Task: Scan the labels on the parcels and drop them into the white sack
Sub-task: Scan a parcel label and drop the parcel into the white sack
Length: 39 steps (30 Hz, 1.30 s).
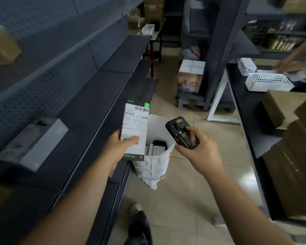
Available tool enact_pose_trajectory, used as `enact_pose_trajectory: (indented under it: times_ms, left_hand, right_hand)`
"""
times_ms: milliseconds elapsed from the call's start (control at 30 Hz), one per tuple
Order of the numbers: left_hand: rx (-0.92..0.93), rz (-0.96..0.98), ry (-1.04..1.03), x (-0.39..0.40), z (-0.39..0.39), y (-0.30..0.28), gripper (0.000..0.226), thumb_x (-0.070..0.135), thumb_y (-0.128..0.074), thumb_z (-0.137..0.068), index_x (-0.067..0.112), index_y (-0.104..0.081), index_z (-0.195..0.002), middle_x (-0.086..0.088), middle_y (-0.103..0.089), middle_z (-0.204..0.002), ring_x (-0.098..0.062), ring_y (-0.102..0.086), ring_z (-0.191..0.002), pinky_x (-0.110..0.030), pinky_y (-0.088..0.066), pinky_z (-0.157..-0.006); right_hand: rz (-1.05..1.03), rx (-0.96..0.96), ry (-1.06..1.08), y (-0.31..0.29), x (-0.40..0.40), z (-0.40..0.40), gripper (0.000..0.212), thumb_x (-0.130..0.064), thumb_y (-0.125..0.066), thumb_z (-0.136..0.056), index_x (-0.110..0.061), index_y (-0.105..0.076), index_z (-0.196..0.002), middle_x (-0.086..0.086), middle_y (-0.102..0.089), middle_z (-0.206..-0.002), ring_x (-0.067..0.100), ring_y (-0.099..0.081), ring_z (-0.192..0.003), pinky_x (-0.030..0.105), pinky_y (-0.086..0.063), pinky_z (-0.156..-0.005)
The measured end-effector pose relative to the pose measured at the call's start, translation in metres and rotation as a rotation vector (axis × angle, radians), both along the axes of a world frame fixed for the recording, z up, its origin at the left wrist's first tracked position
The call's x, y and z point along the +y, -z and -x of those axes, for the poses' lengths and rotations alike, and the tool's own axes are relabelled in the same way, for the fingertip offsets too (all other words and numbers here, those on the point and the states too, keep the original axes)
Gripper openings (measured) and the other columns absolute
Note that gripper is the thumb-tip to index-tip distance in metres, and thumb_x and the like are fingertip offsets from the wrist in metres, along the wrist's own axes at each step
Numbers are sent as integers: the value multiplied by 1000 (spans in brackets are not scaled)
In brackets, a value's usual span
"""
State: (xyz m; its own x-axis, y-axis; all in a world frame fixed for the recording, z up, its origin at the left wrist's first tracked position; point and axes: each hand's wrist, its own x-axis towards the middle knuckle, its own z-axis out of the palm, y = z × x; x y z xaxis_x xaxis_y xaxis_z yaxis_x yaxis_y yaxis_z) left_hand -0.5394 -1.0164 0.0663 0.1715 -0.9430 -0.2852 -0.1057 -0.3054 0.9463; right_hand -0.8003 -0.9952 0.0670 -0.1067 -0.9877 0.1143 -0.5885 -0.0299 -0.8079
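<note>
Midway: left hand (pixel 119 147) grips a flat dark parcel (pixel 135 131), white label up, above the white plastic sack (pixel 155 167); right hand (pixel 198 147) holds a black handheld scanner (pixel 182 132). Several parcels already sacked; grey shelf box (pixel 34 142) apparently remains.

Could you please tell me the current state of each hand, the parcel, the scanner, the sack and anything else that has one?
Left hand: grips the parcel's lower part.
Parcel: held upright, label facing the camera, not yet in the sack.
Right hand: grips the scanner, thumb on its face.
Scanner: held, tilted toward the parcel.
White sack: open on the floor, parcels already inside.
Grey box: lying on the shelf.
</note>
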Motion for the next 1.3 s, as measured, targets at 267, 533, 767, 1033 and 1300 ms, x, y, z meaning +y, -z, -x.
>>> enact_pose_trajectory:
  times_ms: [267, 533, 767, 1033, 1300]
  left_hand:
    - [40, -215, 132, -161, -19, 84, 36, 6, -74, -82, 18, -63, -114, 0, -73, -105, -16, -71, -94, -31, -56, -77]
    - [-74, -436, 344, -252, -25, 175, 41, 1, -70, -81, 22, -65, -116, 1, -73, -110, -19, -69, -101, -41, -54, -92]
    - [-295, -483, 372, -280, -11, 254, 54, 5, -72, -81, 22, -56, -129, 2, -66, -115, -16, -62, -100, -28, -47, -81]
    - [-510, -560, 513, -280, -12, 345, 49, 7, -72, -80, 16, -58, -126, -4, -62, -124, -18, -58, -106, -26, -45, -84]
    - [-653, -576, 922, -282, 13, 410, 43, 11, -66, -87, 24, -61, -127, -5, -61, -126, -18, -56, -103, -23, -42, -80]
  right_hand:
    - [-188, 15, 55, 71, -133, -33, 64, -29, -86, -69, -31, -60, -128, -16, -54, -117, 8, -56, -105, 21, -42, -87]
    - [-332, 94, 101, 147, -216, -42, 65, -33, -85, -69, -30, -61, -129, -10, -61, -123, 11, -57, -108, 22, -42, -86]
    - [-452, 98, 1, 225, -263, -41, 66, -38, -84, -69, -31, -60, -130, -9, -62, -124, 12, -57, -112, 33, -49, -95]
    - [-525, 152, -107, 297, -304, -39, 68, -45, -82, -72, -34, -55, -133, -11, -60, -127, 9, -57, -112, 31, -49, -94]
    - [-548, 178, -128, 329, -322, -35, 70, -46, -82, -72, -35, -55, -136, -12, -59, -129, 4, -55, -108, 24, -46, -88]
